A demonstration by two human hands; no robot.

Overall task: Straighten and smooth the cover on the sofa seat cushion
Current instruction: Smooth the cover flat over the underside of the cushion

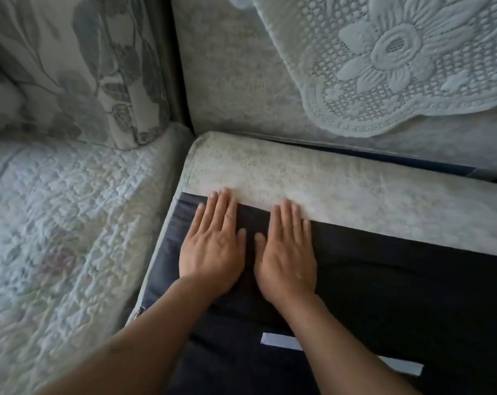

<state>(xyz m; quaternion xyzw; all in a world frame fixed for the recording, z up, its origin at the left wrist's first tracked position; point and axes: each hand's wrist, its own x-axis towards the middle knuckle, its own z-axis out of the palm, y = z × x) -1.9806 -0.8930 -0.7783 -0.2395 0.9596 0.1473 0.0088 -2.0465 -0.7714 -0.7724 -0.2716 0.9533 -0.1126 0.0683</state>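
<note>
- Seat cushion point(355, 195): lies at centre and right, its far edge against the backrest point(236, 75). Its far strip shows pale speckled fabric; the near part is under dark cloth.
- Cover point(412, 280): dark navy cloth spread over the near part of the cushion, its far edge running slantwise from left to right across the pale strip. It lies mostly flat, with slight folds near the wrists.
- Left hand point(213, 246): palm down on the cover near the cushion's left end, fingers straight and close together, tips reaching the cover's far edge and touching the pale fabric. It grips nothing.
- Right hand point(287, 252): palm down just beside the left hand, thumbs nearly touching, fingers straight, tips at the cover's far edge. It grips nothing.
- White strip point(281, 342): a pale band on the dark cloth near the bottom, partly hidden by the right forearm; a second piece point(404, 367) shows on the forearm's other side.
- Quilted cushion point(56, 223): pale, stitched in a raised pattern, on the left, just beside the seat cushion.
- Floral pillow point(79, 67): grey leaf print, upright at upper left, resting on the quilted cushion.
- Lace cloth point(398, 58): pale, with a large flower motif and scalloped edge, draped over the backrest at upper right.
</note>
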